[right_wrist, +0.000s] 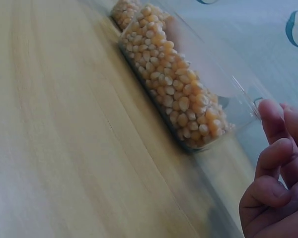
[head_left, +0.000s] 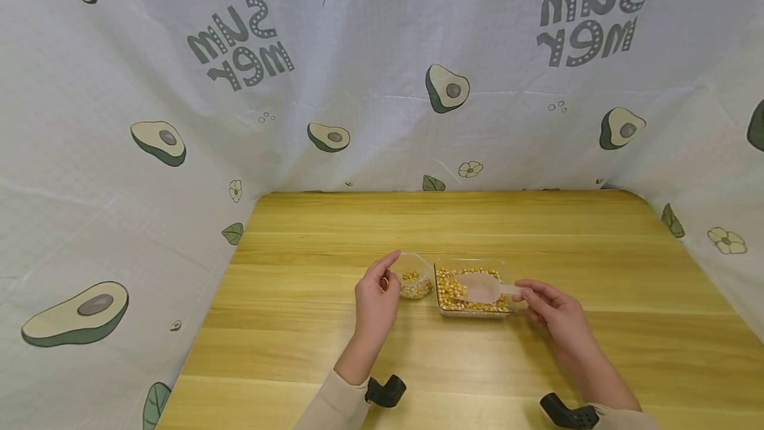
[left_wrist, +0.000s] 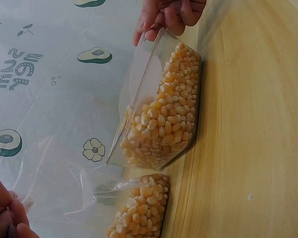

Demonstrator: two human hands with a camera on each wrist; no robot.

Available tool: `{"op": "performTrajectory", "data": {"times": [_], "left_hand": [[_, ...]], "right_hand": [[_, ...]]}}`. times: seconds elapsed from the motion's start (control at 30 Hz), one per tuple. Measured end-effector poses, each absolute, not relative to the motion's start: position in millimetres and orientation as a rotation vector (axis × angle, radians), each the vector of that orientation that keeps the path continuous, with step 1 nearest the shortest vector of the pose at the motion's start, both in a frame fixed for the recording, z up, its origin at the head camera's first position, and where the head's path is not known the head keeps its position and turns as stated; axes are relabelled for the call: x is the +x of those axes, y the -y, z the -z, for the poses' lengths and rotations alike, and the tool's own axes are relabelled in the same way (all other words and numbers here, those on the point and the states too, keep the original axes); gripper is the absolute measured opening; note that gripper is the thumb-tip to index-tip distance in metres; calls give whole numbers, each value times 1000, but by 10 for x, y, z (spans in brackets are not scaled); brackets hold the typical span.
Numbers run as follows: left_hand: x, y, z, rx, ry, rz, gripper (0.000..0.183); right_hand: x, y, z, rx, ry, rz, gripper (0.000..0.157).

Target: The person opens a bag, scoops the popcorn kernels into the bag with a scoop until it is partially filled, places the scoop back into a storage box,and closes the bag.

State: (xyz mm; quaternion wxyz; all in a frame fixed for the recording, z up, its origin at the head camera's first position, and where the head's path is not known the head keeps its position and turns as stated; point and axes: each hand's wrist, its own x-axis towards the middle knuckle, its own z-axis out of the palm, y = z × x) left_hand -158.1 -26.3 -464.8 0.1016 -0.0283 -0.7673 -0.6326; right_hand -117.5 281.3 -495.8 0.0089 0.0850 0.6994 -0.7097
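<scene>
My right hand (head_left: pixel 558 317) pinches the handle of a pale, translucent scoop (head_left: pixel 481 287) between thumb and fingers. The scoop's blade lies over the corn kernels (left_wrist: pixel 161 119) inside a clear rectangular container (head_left: pixel 471 315), its tip among them. Just left of that container stands a clear plastic bag (head_left: pixel 414 260) with more kernels in its bottom. My left hand (head_left: pixel 377 300) pinches the bag's upper edge and holds it up, as the left wrist view shows from the side. At the container's right end, my right fingertips (right_wrist: pixel 270 110) are close to the rim.
Container and bag rest on a yellow wood-grain table (head_left: pixel 322 231). A white cloth (head_left: pixel 370 52) with avocado prints hangs behind the table and along both sides. Black wrist-camera mounts sit at both sleeves.
</scene>
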Motion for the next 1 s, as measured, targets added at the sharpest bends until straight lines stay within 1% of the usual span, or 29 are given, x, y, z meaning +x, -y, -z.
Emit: {"op": "performTrajectory", "data": {"times": [0.27, 0.63, 1.0], "left_hand": [[-1569, 269, 4637, -87, 2267, 1867, 38], [-1571, 264, 4660, -91, 2266, 1887, 40], [-1571, 252, 4643, -91, 2268, 1870, 41]], "right_hand": [[-1133, -2778, 5006, 232, -2030, 2358, 17], [-1086, -2770, 5043, 254, -1873, 2481, 18], [-1081, -2772, 5026, 172, -1813, 2557, 20]]}}
